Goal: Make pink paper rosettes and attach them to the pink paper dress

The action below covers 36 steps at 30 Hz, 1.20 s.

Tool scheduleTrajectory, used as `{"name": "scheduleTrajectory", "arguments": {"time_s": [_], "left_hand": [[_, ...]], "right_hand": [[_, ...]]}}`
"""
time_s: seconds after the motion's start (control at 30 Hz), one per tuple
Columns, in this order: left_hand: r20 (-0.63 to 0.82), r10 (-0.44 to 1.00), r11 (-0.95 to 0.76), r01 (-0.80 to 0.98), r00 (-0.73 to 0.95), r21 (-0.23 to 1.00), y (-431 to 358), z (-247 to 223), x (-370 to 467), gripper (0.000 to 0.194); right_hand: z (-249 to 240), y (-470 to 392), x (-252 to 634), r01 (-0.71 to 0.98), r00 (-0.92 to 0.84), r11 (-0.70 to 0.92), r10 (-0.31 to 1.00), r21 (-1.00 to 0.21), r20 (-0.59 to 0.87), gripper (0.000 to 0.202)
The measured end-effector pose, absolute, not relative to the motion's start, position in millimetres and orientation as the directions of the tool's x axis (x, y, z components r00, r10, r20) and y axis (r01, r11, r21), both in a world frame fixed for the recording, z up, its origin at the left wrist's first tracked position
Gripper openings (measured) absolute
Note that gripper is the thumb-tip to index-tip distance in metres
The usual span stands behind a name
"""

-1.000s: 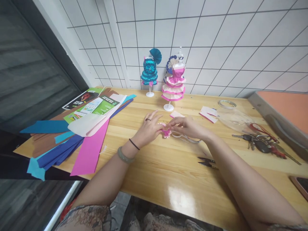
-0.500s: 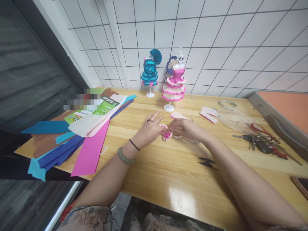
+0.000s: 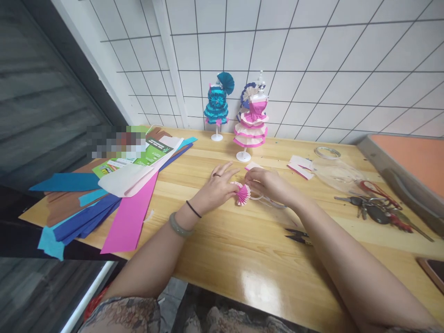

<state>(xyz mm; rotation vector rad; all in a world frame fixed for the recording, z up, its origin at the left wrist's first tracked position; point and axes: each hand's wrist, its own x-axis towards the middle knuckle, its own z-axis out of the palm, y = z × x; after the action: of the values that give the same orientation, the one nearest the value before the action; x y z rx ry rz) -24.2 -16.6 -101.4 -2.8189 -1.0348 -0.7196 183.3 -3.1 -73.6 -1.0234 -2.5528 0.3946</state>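
Observation:
A small pink-and-white pleated paper fan [image 3: 243,195] is pinched by its edge between the thumb and fingers of my left hand [image 3: 219,187], whose other fingers stretch out. Just right of the fan is my right hand [image 3: 265,181], its fingers bent together; whatever they hold, if anything, is hidden. Under the right hand lies a clear ring-like item [image 3: 257,198], partly covered. Behind the hands stands a doll-size dress form [image 3: 251,132] in pink and white tiered paper. A piece of pink-edged white paper [image 3: 254,165] lies just beyond my right fingers.
At left spread crepe paper strips [image 3: 130,222] and a green package [image 3: 149,155]. A teal dress form [image 3: 217,108] stands at the back. On the right are cut paper [image 3: 300,166], a tape roll [image 3: 327,152], keys [image 3: 376,210], snips [image 3: 297,236], a phone [image 3: 432,273] and an orange-topped case [image 3: 409,162].
The pleated fan has turned and spread so more of its pink face shows. My right fingers have shifted slightly away from it. My left hand stays almost in place.

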Motion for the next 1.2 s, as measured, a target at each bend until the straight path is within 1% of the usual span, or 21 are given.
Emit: {"name": "scheduleTrajectory", "arguments": {"time_s": [0.27, 0.37, 0.43, 0.5, 0.57, 0.67, 0.73, 0.83, 0.9, 1.0, 1.1, 1.2], "left_hand": [[0.442, 0.612, -0.772, 0.618, 0.656, 0.151, -16.0, -102.1, -25.2, 0.015], [0.442, 0.627, -0.760, 0.628, 0.642, 0.166, -16.9, -101.6, -25.5, 0.014], [0.443, 0.657, -0.732, 0.657, 0.610, 0.180, -17.4, -101.2, -25.6, 0.014], [0.458, 0.705, -0.677, 0.707, 0.541, 0.207, -17.5, -101.1, -25.7, 0.014], [0.487, 0.759, -0.594, 0.766, 0.432, 0.246, -16.6, -101.6, -25.7, 0.013], [0.528, 0.810, -0.470, 0.821, 0.255, 0.324, -13.8, -103.3, -26.1, 0.009], [0.542, 0.824, -0.411, 0.831, 0.163, 0.374, -11.7, -104.8, -26.8, 0.007], [0.550, 0.830, -0.364, 0.833, 0.088, 0.416, -10.0, -106.5, -27.4, 0.004], [0.551, 0.831, -0.356, 0.832, 0.074, 0.425, -10.0, -107.2, -27.0, 0.004], [0.550, 0.832, -0.355, 0.830, 0.072, 0.429, -11.3, -107.7, -24.9, 0.003], [0.550, 0.831, -0.361, 0.830, 0.079, 0.426, -12.5, -108.2, -22.6, 0.003], [0.546, 0.833, -0.358, 0.834, 0.082, 0.421, -13.2, -108.7, -21.3, 0.003]], "right_hand": [[-75.2, -2.5, 183.4, 0.598, -0.673, 0.702, 0.702, -0.386, 0.233, 0.020], [-75.9, -1.8, 183.4, 0.583, -0.665, 0.696, 0.705, -0.419, 0.246, 0.021], [-77.4, -0.6, 184.0, 0.590, -0.617, 0.660, 0.740, -0.465, 0.267, 0.021], [-79.9, 0.7, 184.6, 0.625, -0.529, 0.590, 0.802, -0.512, 0.279, 0.024], [-83.1, 1.4, 183.8, 0.660, -0.443, 0.525, 0.849, -0.537, 0.286, 0.028], [-87.0, -1.4, 177.6, 0.669, -0.378, 0.515, 0.857, -0.535, 0.351, 0.023], [-88.1, -6.1, 170.3, 0.673, -0.386, 0.556, 0.826, -0.488, 0.410, 0.018], [-88.5, -13.7, 159.2, 0.706, -0.458, 0.625, 0.762, -0.334, 0.458, 0.017], [-89.5, -17.0, 154.3, 0.740, -0.486, 0.634, 0.734, -0.224, 0.474, 0.020], [-92.6, -18.6, 151.6, 0.786, -0.490, 0.611, 0.708, -0.093, 0.508, 0.024], [-95.9, -18.7, 151.4, 0.808, -0.502, 0.588, 0.676, 0.014, 0.540, 0.025], [-98.7, -18.2, 151.2, 0.817, -0.513, 0.570, 0.652, 0.085, 0.559, 0.025]]}}
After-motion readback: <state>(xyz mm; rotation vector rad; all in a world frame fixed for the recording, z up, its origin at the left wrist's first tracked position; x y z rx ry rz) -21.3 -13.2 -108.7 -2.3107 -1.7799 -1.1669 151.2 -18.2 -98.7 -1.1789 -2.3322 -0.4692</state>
